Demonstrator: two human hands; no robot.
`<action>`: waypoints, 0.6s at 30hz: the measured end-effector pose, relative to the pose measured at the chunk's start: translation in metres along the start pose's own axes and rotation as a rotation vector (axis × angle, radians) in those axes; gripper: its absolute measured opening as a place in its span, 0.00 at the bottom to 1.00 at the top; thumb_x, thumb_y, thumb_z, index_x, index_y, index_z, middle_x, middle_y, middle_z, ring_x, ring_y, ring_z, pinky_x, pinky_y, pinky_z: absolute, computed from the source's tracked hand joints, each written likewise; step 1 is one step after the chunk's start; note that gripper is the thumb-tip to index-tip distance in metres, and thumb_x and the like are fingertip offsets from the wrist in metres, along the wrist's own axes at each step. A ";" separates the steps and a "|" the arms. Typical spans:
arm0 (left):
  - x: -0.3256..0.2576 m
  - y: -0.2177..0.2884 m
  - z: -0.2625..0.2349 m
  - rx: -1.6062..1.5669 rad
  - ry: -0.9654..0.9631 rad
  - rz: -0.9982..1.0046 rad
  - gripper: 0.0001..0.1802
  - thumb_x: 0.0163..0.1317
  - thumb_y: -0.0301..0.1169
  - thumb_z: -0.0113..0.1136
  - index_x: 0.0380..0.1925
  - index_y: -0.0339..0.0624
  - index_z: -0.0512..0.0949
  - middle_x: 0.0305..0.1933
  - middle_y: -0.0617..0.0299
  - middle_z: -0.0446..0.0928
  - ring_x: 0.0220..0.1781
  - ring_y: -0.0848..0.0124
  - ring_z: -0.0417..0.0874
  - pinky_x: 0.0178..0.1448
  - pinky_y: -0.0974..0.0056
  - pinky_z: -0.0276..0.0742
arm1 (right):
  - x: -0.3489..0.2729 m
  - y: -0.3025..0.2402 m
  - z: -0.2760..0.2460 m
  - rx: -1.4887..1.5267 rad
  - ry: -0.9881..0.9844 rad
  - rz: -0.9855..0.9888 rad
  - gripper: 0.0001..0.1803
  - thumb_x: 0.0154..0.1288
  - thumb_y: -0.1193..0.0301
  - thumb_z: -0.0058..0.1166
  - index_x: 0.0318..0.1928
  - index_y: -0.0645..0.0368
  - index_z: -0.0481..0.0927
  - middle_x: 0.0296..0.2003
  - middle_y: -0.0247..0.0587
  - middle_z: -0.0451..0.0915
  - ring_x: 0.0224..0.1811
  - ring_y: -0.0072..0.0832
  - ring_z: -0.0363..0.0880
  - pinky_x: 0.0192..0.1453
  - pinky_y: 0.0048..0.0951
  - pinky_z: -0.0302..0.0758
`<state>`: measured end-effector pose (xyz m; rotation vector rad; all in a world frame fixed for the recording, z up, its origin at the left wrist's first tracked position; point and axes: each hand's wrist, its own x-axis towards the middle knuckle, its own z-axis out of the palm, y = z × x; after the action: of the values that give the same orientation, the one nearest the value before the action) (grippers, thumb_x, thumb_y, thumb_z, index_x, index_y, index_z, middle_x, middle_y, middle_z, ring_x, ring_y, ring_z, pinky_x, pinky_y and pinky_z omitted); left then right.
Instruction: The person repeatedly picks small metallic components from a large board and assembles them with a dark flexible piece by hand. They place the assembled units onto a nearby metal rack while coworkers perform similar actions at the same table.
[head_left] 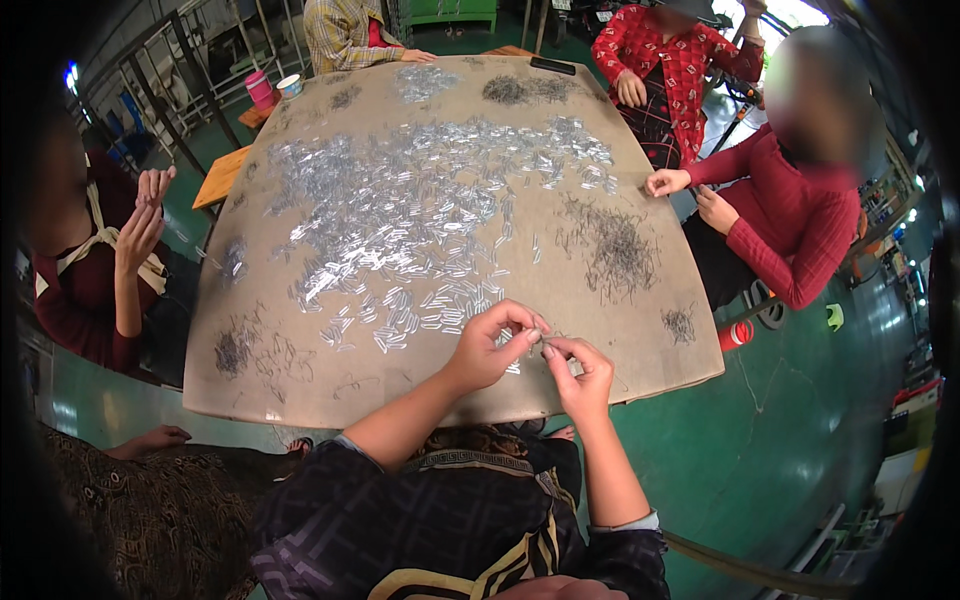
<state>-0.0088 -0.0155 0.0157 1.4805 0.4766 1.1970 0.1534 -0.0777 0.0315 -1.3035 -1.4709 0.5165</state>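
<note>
Over the near edge of the table, my left hand (492, 347) and my right hand (583, 378) meet fingertip to fingertip, both closed in a pinch. Between them is something small, thin and dark, like a bit of wire, too small to make out clearly. Just beyond my hands lie many slim, shiny metal pieces shaped like long loops (440, 305), scattered in a broad heap. To the right of that heap sits a tangled pile of thin dark wire pieces (615, 250).
Smaller dark wire piles lie at the table's near left (238, 350), near right (679, 324) and far side (505, 90). Co-workers sit around the brown tabletop (560, 330), one with hands raised (145, 215) at left. A pink container (260, 90) stands beyond the far left corner.
</note>
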 end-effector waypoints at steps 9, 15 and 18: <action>0.000 0.013 -0.012 0.157 0.048 0.078 0.07 0.62 0.14 0.54 0.36 0.37 0.71 0.41 0.55 0.77 0.49 0.65 0.80 0.56 0.59 0.75 | -0.015 0.090 0.058 -0.577 -0.187 -0.077 0.06 0.57 0.77 0.55 0.35 0.63 0.82 0.31 0.48 0.76 0.38 0.43 0.79 0.43 0.41 0.77; -0.006 0.013 -0.009 0.199 0.057 0.089 0.07 0.61 0.14 0.55 0.35 0.36 0.72 0.41 0.54 0.79 0.48 0.66 0.80 0.54 0.62 0.74 | -0.014 0.097 0.061 -0.761 -0.274 -0.200 0.04 0.54 0.76 0.51 0.30 0.62 0.79 0.32 0.47 0.75 0.40 0.41 0.78 0.44 0.38 0.78; -0.007 0.012 -0.009 0.194 0.060 0.092 0.07 0.61 0.14 0.56 0.35 0.36 0.73 0.41 0.54 0.79 0.47 0.67 0.80 0.53 0.63 0.74 | -0.016 0.100 0.067 -0.828 -0.285 -0.258 0.04 0.54 0.76 0.51 0.29 0.63 0.78 0.31 0.47 0.75 0.38 0.41 0.79 0.42 0.38 0.79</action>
<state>-0.0229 -0.0201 0.0227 1.6503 0.5838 1.2996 0.1361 -0.0399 -0.0826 -1.6619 -2.1810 -0.1187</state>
